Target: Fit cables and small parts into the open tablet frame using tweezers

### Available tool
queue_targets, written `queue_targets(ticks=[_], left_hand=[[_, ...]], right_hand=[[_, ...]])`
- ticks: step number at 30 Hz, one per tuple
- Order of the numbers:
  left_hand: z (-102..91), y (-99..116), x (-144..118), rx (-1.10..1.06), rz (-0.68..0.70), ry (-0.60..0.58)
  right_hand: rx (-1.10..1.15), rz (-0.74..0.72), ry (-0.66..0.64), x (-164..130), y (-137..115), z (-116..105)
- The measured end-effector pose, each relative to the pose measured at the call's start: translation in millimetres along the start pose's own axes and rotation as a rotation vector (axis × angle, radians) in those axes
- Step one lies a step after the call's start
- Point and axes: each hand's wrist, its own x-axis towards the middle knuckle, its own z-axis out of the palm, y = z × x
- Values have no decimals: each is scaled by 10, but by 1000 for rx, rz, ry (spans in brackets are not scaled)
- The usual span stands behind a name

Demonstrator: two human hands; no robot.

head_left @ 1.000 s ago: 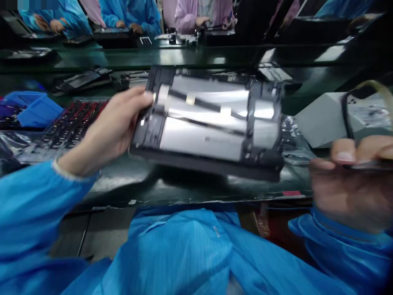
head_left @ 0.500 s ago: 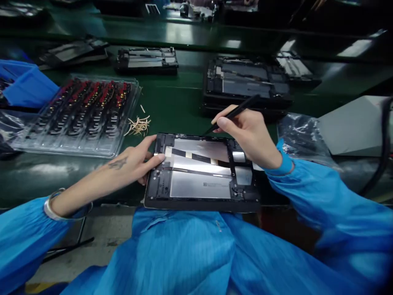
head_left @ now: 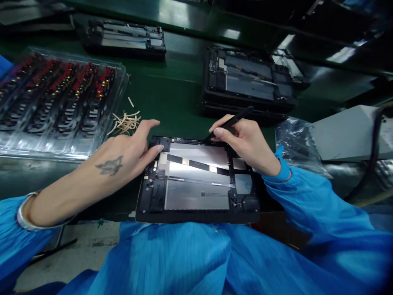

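since a sec ago the opened tablet came down flat at the bench's near edge, left hand loosened, fingers just resting on its left side, while right hand pinched the black stylus, tip at the top edge, so probing had likely begun.

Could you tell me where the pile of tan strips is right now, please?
The tan strips lie on the green table, left of centre, between the clear parts tray and the left hand.
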Motion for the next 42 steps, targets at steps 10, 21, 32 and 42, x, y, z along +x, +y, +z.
queue_targets(ticks=[10, 21, 32, 42], left_hand=[[1, -38, -10, -39, -19, 55], [12, -24, 2, -17, -6, 18], [24, -31, 21, -33, -7, 2], [24, -29, -4, -31, -6, -6]], right_hand=[[-32, -3, -16, 10, -17, -10], [34, 24, 2, 7, 0, -18], [-12, -13, -4, 13, 6, -4], [-22, -47, 14, -2, 23, 6]])
